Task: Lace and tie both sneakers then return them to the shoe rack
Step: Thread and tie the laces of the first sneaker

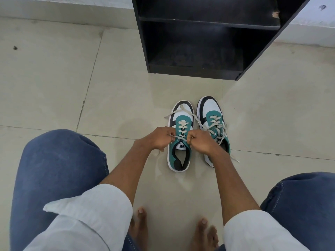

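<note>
Two teal, white and black sneakers stand side by side on the floor, toes toward the rack. The left sneaker (180, 156) is laced up its eyelets, and its lace ends (181, 110) trail over the toe. My left hand (159, 138) and my right hand (200, 140) are each shut on a lace strand, pulling it taut across the top of the tongue. The right sneaker (211, 113) is laced with a loose bow, partly hidden behind my right wrist. One lace end lies on the floor to its right.
A black shoe rack (194, 69) with bare shelves stands just beyond the sneakers. The floor is pale tile (72, 78). My knees in blue jeans frame the lower view, and my bare feet (141, 225) rest below the sneakers.
</note>
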